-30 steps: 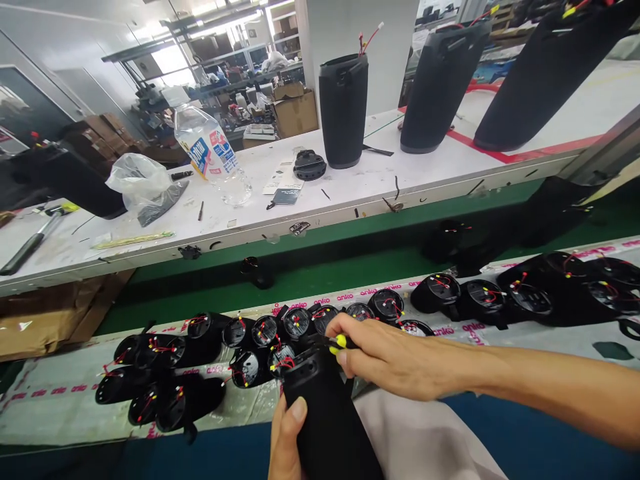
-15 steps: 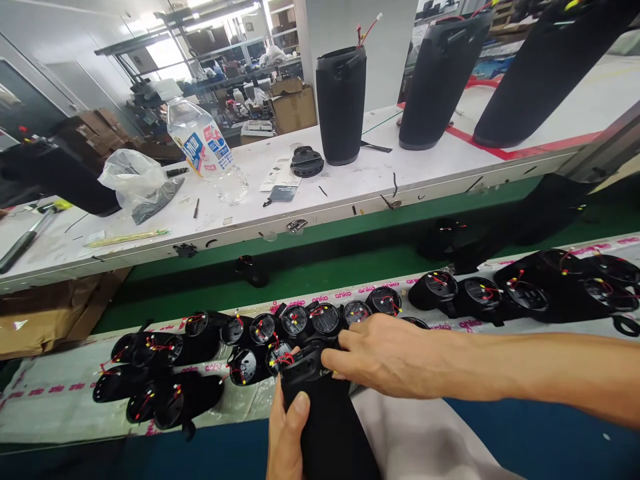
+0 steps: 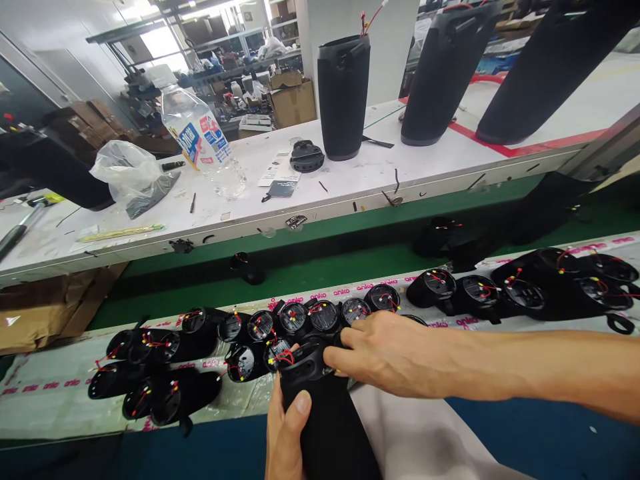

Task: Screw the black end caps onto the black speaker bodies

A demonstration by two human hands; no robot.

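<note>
My left hand (image 3: 289, 427) wraps round a black fabric-covered cylindrical speaker body (image 3: 333, 427), thumb along its near side. The body is tilted, its open upper end facing away from me, and red wires (image 3: 285, 358) with small connectors stick out there. At the right side of that upper rim is my right hand (image 3: 383, 353), its fingers curled and pinched together. What lies between those fingertips is hidden by the hand. Beyond the hands, several similar speaker bodies (image 3: 325, 316) lie with open ends and red wires showing.
A white bench (image 3: 240, 213) crosses ahead, bearing upright speaker bodies (image 3: 344, 100), a black end cap (image 3: 307, 157), a plastic bottle (image 3: 200, 137) and a clear bag (image 3: 125, 173). Below it, a lower surface covered with printed wrap (image 3: 50, 393) carries the lying bodies. A cardboard box (image 3: 293, 100) stands behind.
The camera view has shifted slightly. Both hands keep nearly the same place on the speaker body, with the right fingers still at its rim.
</note>
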